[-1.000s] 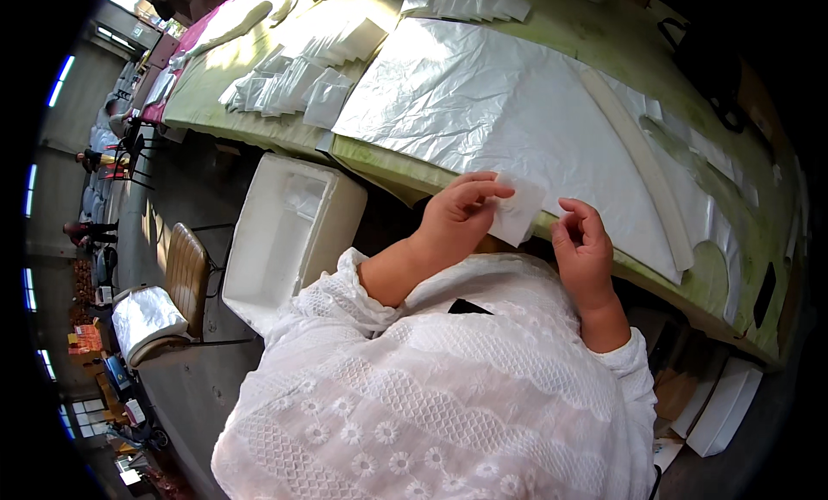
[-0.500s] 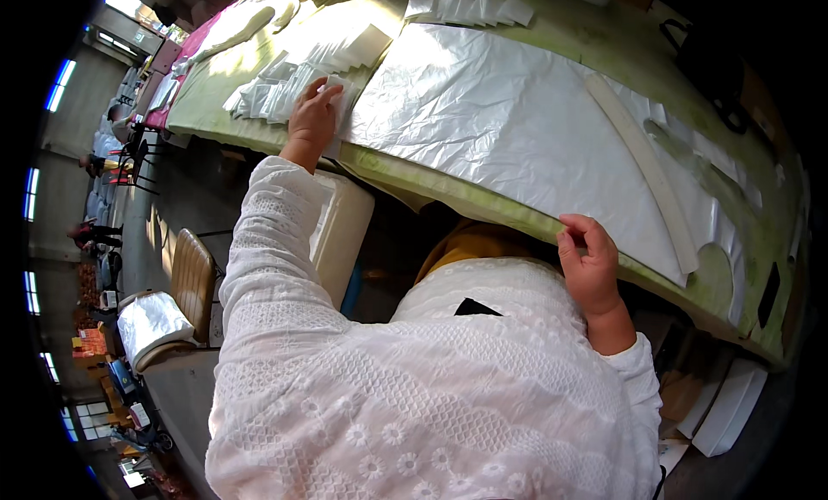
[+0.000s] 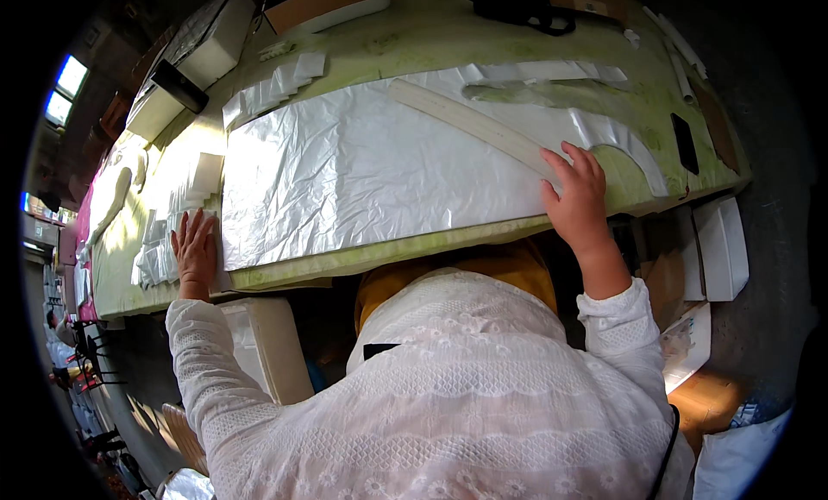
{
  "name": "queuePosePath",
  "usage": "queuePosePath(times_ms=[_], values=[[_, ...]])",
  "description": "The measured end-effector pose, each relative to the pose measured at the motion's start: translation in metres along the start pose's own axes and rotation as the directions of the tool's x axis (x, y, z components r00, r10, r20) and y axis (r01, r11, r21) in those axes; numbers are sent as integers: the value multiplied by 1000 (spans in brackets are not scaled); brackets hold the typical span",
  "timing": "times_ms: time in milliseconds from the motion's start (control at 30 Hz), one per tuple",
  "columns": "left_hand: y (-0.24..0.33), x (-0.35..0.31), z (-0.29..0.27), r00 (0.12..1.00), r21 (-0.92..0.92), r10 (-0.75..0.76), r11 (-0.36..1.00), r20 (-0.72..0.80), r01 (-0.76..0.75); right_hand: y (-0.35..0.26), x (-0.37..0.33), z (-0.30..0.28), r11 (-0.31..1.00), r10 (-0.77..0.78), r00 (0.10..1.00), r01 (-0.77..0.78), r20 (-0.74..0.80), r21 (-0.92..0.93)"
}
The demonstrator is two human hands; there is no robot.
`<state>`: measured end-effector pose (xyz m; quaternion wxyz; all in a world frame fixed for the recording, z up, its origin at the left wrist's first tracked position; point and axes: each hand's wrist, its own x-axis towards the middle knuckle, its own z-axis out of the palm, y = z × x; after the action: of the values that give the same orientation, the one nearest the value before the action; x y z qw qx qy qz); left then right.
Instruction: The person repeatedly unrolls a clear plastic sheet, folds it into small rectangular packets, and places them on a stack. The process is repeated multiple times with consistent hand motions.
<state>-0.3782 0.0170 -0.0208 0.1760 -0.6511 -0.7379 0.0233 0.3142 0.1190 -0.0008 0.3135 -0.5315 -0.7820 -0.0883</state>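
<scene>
Head view: left hand flat, fingers spread, pressing left edge of white plastic sheet on green table. Right hand flat, unclenched, on right edge, apparently pinning sheet taut. Small white stacks beside left hand.

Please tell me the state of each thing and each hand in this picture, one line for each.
Left hand: open, flat, fingers spread, at left edge of sheet.
Right hand: open, flat on sheet's right part.
Plastic sheet: spread flat, wrinkled.
Long white strip: lying slantwise on sheet.
Small white pieces: overlapping in a row.
</scene>
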Motion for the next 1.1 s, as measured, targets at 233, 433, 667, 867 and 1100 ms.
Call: queuePosePath(times_ms=[233, 433, 667, 867, 1100], values=[[5, 0, 18, 988, 76, -91, 992, -122, 101, -28, -18, -28, 939, 149, 920, -246, 361, 239], [65, 19, -11, 951, -93, -41, 996, -305, 13, -73, -45, -14, 739, 176, 868, -428, 465, 520], [234, 46, -106, 817, -513, 317, 655, -481, -556, -57, -48, -19, 683, 195, 899, -412, 393, 603], [387, 64, -171, 739, -724, 466, 259, -486, -639, -25, -47, -24, 547, 251, 820, -559, 514, 623], [514, 87, -166, 705, -772, 707, 417, -57, -481, -28, -74, -24, 418, 378, 869, -469, 321, 778]])
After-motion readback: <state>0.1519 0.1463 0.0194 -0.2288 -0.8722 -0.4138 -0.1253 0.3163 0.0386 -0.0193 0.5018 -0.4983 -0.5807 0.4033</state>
